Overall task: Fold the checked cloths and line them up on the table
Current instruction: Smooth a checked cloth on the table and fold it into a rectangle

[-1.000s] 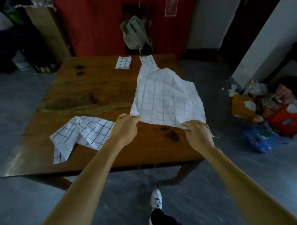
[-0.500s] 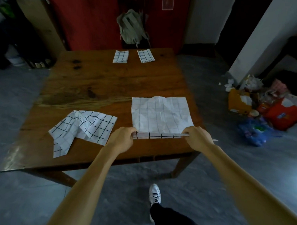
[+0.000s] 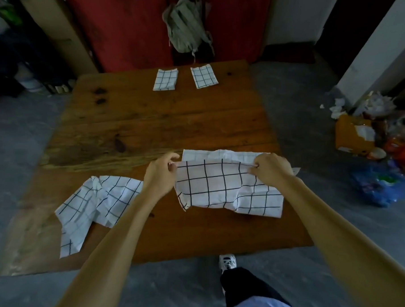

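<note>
A white cloth with black checks (image 3: 224, 187) lies on the near right part of the wooden table (image 3: 163, 122), its near half turned over away from me. My left hand (image 3: 161, 173) pinches the left corner of that turned edge, and my right hand (image 3: 270, 169) pinches its right corner. A crumpled checked cloth (image 3: 97, 204) lies loose at the near left. Two small folded checked cloths (image 3: 165, 79) (image 3: 204, 75) sit side by side at the far edge.
A grey backpack (image 3: 184, 26) hangs against the red wall behind the table. A pile of bags and rubbish (image 3: 377, 143) sits on the floor to the right. My shoe (image 3: 227, 262) shows below the table's near edge.
Both hands have carried the cloth's near edge away from me, so the checked side now shows on top. Before that the cloth dropped from spread out to lying halved.
</note>
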`<state>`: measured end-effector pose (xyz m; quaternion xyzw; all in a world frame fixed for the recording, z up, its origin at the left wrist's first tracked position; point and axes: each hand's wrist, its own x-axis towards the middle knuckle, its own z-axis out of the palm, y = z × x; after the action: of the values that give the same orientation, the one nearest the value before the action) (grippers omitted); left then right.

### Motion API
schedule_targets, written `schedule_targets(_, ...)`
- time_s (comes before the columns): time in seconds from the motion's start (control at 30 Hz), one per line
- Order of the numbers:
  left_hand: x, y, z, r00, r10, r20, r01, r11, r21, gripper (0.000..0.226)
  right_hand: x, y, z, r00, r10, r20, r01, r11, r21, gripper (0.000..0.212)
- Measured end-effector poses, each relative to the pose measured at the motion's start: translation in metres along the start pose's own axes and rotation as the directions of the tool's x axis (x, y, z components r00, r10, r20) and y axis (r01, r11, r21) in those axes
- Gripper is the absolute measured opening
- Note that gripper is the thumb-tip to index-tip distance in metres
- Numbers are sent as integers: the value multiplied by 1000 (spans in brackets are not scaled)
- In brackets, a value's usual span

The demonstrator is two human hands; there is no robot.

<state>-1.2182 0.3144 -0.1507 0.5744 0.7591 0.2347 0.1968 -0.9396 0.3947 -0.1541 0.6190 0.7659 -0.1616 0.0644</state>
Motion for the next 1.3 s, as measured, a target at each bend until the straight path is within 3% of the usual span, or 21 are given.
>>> schedule_targets(0.27,89,-3,44,994,-105,37,104,994,30,26,96,21,30,995,20,100,-21,1000,0,35)
schedule_targets(0.4,113,-16,63,988,-140,66,136,989,52,26,120,22,47,992,39,123,-42,999,19,31)
schedule_targets(0.5,124,-23,73,986,-150,73,148,988,33,25,128,20,59,997,55,59,-58,997,49,23)
schedule_targets(0.63,136,-30,80,983,-145,113,148,989,-11,24,125,11,66,996,-21,-85,32,991,131,43)
schedule_targets(0.73,140,-31,82,982,-142,122,147,989,-29,24,105,-9,57,980,-27,-195,87,948,305,41)
schedule_targets(0.87,138,-32,78,978,-147,145,159,985,-70,23,71,-44,58,994,-94,-47,105,888,447,46)
schedule_targets(1.0,126,-26,62,983,-153,98,166,975,-144,30,62,-63,79,985,-162,54,131,919,373,50)
schedule_targets(1.1,105,-28,46,988,-151,37,155,969,-195,34,62,-70,88,993,-103,54,82,950,300,51)
schedule_targets(1.2,80,-39,40,994,-30,105,52,977,-207,33,58,-76,89,999,-13,49,0,966,258,52)
schedule_targets(1.3,56,-46,43,949,73,306,-17,983,-182,39,49,-81,90,999,32,14,-35,961,273,53)
